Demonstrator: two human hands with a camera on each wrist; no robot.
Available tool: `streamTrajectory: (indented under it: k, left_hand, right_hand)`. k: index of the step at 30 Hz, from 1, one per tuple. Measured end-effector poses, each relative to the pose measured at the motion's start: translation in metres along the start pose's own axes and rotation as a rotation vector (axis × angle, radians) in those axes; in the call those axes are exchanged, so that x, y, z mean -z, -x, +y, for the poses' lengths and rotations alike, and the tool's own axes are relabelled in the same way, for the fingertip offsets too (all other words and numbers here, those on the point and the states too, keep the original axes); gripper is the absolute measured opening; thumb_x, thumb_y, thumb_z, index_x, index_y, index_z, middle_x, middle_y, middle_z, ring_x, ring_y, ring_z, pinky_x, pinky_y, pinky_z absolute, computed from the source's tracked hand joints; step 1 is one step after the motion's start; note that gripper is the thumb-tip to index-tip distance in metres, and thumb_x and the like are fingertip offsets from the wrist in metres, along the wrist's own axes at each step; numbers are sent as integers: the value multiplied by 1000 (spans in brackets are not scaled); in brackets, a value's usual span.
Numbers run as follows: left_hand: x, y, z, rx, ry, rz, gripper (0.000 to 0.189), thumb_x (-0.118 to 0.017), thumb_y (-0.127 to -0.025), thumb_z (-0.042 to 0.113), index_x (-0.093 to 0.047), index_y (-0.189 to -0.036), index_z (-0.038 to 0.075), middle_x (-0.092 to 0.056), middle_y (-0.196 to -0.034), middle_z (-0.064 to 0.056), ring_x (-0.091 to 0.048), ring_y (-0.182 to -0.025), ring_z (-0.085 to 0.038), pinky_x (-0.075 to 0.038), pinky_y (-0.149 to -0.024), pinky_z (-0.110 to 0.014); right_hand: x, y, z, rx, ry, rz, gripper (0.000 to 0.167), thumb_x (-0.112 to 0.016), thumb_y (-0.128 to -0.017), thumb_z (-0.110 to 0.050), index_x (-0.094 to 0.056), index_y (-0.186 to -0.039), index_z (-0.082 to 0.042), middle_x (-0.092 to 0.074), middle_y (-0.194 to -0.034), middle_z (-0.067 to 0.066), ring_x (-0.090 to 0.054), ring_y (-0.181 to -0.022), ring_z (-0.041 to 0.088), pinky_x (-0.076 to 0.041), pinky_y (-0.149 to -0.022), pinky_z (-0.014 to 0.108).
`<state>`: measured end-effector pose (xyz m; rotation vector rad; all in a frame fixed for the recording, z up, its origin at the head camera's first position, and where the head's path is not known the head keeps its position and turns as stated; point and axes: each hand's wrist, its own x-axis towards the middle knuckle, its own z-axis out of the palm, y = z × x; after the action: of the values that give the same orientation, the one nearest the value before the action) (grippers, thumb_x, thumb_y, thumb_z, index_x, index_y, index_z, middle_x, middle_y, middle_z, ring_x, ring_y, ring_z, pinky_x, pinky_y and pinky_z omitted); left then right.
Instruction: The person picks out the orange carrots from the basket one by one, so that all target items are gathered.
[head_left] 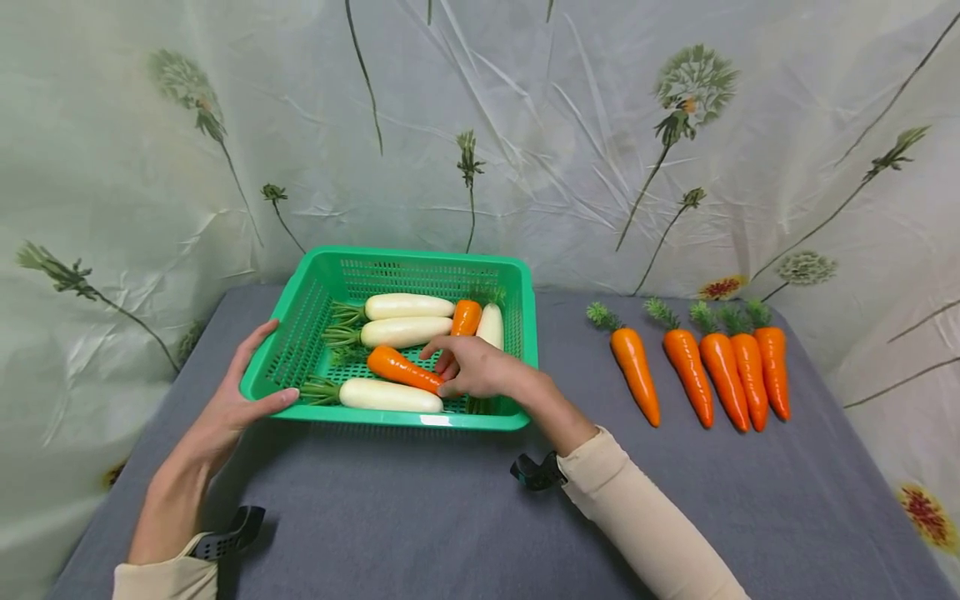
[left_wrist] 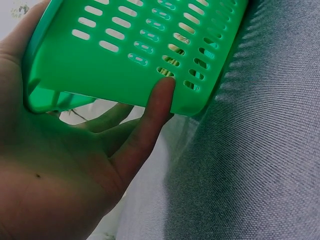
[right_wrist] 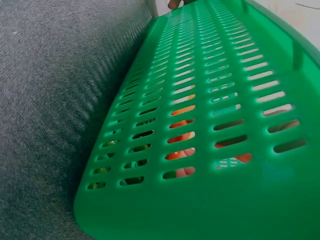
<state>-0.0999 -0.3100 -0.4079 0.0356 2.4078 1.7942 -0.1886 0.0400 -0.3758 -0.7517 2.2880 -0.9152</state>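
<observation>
A green plastic basket (head_left: 390,421) holds several white radishes (head_left: 393,395) with green leafy stems and two orange carrots. The left hand (head_left: 238,398) grips the basket at its left end, thumb at the near corner of the rim; in the left wrist view its fingers (left_wrist: 159,100) lie against the outer wall. The right hand (head_left: 480,367) reaches in over the right side and pinches the narrow end of one carrot (head_left: 401,368) between thumb and fingers. Behind that hand lies the other carrot (head_left: 467,317), partly covered. In the right wrist view the perforated basket wall hides most of the hand.
Several carrots (head_left: 688,375) with green tops lie side by side on the grey cloth (head_left: 420,508) to the right of the basket. A pale curtain (head_left: 540,125) with printed dandelions hangs behind and at both sides.
</observation>
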Motion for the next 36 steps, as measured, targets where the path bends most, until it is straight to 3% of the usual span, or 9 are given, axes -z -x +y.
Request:
streamTrajectory:
  k: [6,16,21,24,29,33,36]
  left_hand:
    - [-1,0,1,5,-4,-2,96,-69,-98,10,-10,-165,45,-21,-162,-10,-42,-125,3,-38,-89,-10]
    - [-1,0,1,6,3,3,96,-69,-98,10,-10,-165,46,-22,-160,-8,-41,-126,1,-37,-90,-11]
    - [-1,0,1,2,20,1,96,-69,-98,9,-11,-165,45,-21,-162,-7,-39,-128,0,-36,-91,-10]
    - [-1,0,0,-4,27,1,96,-68,-98,8,-11,-165,45,-22,-161,-6,-39,-128,0,-36,-91,-10]
    - [-2,1,0,-1,17,0,96,-68,-98,9,-11,-165,45,-23,-160,-7,-40,-128,0,-36,-91,-11]
    - [-2,1,1,2,11,0,95,-68,-98,11,-11,-165,45,-21,-161,-6,-39,-128,0,-35,-91,-11]
    - [-2,1,1,-3,14,2,95,-68,-98,10,-11,-165,45,-22,-161,-6,-40,-127,1,-36,-91,-11]
  right_hand:
    - [0,0,2,12,44,2,53,-79,-89,0,-62,-139,-11,-69,-111,11,-65,-89,16,-55,-84,23]
    - [3,5,1,57,54,-28,54,-81,-88,-2,-68,-137,-21,-70,-106,8,-65,-88,14,-53,-80,22]
    - [4,9,2,126,-26,-16,50,-78,-90,-1,-71,-135,-23,-69,-101,7,-61,-80,13,-51,-75,22]
    - [5,12,2,186,-69,10,47,-77,-92,-2,-72,-135,-21,-72,-110,7,-60,-77,12,-51,-73,22]
    - [9,17,2,228,-137,54,46,-72,-94,1,-68,-137,-14,-69,-128,10,-68,-86,21,-53,-78,23]
    - [14,22,2,253,-214,71,48,-69,-95,2,-64,-141,-11,-65,-122,18,-71,-94,32,-56,-83,28]
    - [18,27,3,265,-228,101,48,-69,-95,0,-63,-142,-12,-63,-121,18,-66,-96,27,-56,-86,30]
